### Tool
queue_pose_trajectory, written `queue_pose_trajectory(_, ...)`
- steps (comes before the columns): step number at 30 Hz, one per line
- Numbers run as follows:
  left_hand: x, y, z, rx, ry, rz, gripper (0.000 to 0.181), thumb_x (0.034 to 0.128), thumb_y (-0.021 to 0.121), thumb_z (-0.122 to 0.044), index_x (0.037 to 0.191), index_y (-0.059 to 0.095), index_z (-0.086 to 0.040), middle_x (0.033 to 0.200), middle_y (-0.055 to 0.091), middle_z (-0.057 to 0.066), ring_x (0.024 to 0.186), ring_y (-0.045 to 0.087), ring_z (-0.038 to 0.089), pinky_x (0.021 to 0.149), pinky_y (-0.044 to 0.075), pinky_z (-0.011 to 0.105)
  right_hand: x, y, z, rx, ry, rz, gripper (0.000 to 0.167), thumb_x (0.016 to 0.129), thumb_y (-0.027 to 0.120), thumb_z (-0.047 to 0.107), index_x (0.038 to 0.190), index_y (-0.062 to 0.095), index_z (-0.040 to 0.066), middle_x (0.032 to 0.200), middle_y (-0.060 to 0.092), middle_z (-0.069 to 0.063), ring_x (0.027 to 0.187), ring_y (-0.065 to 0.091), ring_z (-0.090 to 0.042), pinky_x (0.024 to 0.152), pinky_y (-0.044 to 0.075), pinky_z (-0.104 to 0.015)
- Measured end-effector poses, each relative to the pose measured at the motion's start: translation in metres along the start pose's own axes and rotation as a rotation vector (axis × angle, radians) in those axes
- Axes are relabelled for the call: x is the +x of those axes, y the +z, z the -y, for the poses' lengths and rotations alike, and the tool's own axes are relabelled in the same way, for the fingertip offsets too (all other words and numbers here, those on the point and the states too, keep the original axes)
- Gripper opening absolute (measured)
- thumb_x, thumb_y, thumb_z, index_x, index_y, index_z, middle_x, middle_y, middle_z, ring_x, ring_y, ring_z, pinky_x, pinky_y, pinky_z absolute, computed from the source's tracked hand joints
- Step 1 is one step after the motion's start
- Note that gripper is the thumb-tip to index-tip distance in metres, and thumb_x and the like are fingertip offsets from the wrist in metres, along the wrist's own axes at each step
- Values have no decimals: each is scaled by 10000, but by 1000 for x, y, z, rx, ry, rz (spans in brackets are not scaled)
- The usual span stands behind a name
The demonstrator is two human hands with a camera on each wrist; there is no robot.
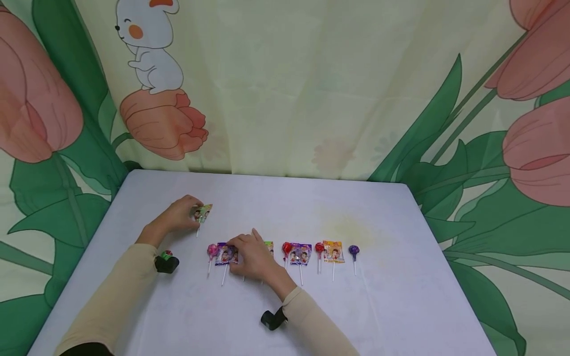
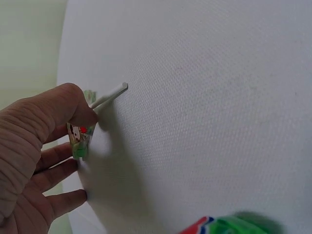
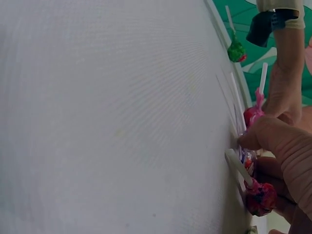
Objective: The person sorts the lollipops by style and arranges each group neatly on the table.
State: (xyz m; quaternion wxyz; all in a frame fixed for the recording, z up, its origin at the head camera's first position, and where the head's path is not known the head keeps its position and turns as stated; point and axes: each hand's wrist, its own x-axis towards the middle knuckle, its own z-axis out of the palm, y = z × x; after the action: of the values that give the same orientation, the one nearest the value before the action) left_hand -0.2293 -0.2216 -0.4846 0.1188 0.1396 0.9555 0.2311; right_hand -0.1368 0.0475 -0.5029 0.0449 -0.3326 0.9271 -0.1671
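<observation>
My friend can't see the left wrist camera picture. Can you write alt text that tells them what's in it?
A left hand pinches a green-wrapped lollipop, its white stick poking out past the thumb. A white tabletop fills most of the view, and part of a second lollipop, in green, red and blue, peeks in at the bottom edge.

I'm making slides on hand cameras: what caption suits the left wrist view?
Left hand pinching a wrapped lollipop at a white table, a green-and-red wrapper below.

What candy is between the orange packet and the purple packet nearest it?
A red round lollipop lies between the orange packet and the purple packet, in the head view.
</observation>
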Motion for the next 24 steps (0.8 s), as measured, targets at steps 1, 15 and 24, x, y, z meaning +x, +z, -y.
queue_pose_trajectory(1, 1, 0, 0, 1, -2, 2, 615, 805, 828, -129, 1314, 573, 105, 1366, 519, 321, 1279, 493, 480, 1107, 390, 619, 0, 0, 0, -4, -3, -1, 569, 851, 795, 354, 1359, 634, 153, 1329, 656, 3, 1297, 571, -168, 1252, 197, -515)
queue_pose_trajectory(15, 0, 3, -3, -18, -52, 17, 631, 815, 841, -149, 1330, 570, 93, 1381, 517, 307, 1280, 489, 476, 1110, 389, 620, 2, -3, 4, -68, -39, -17, 542, 835, 805, 347, 1315, 679, 128, 1274, 683, 0, 1230, 600, -157, 1252, 227, -459)
queue_pose_trajectory(24, 0, 5, -1, -24, -60, -1, 629, 808, 832, -129, 1336, 568, 90, 1381, 525, 300, 1288, 494, 464, 1119, 390, 603, 6, -7, 5, -49, -41, -27, 430, 838, 801, 284, 1234, 720, 137, 1194, 702, 4, 1173, 618, -153, 1254, 231, -421)
